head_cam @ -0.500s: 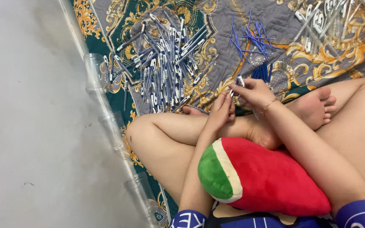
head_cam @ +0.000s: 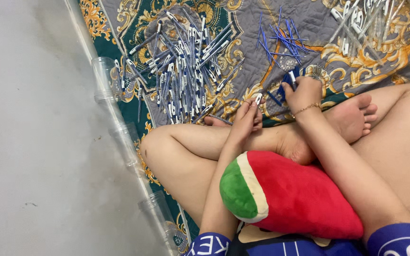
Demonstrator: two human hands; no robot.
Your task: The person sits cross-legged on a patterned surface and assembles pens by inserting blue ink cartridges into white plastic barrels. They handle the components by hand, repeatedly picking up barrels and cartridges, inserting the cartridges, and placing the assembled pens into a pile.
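Our left hand (head_cam: 246, 118) has its fingers closed around a pen (head_cam: 258, 99), whose white tip sticks up above the fingertips, just over our crossed shin. Our right hand (head_cam: 303, 91), with a thin bracelet (head_cam: 305, 109) at the wrist, has its fingers drawn together on a small dark blue piece (head_cam: 292, 78) at the edge of the little heap of blue parts (head_cam: 281, 92) on the quilt; we cannot tell exactly how much of it the fingers enclose.

Going from the left: we see bare grey floor (head_cam: 29, 142), then a row of clear plastic cups (head_cam: 106, 78) lying along the edge of the patterned quilt (head_cam: 319, 23). Next comes a large pile of white and blue pens (head_cam: 186, 71) spread on the quilt, well in front of our left knee. Near the middle, beyond our right hand, thin blue refills (head_cam: 283, 40) lie scattered loosely. At the far right top corner sits a heap of clear pen barrels (head_cam: 371, 21).

Closer to us, a pillow shaped like a watermelon slice (head_cam: 285, 194), red with a green and white rim, rests in our lap between both forearms, and our bare foot (head_cam: 352, 118) lies just right of the right wrist.
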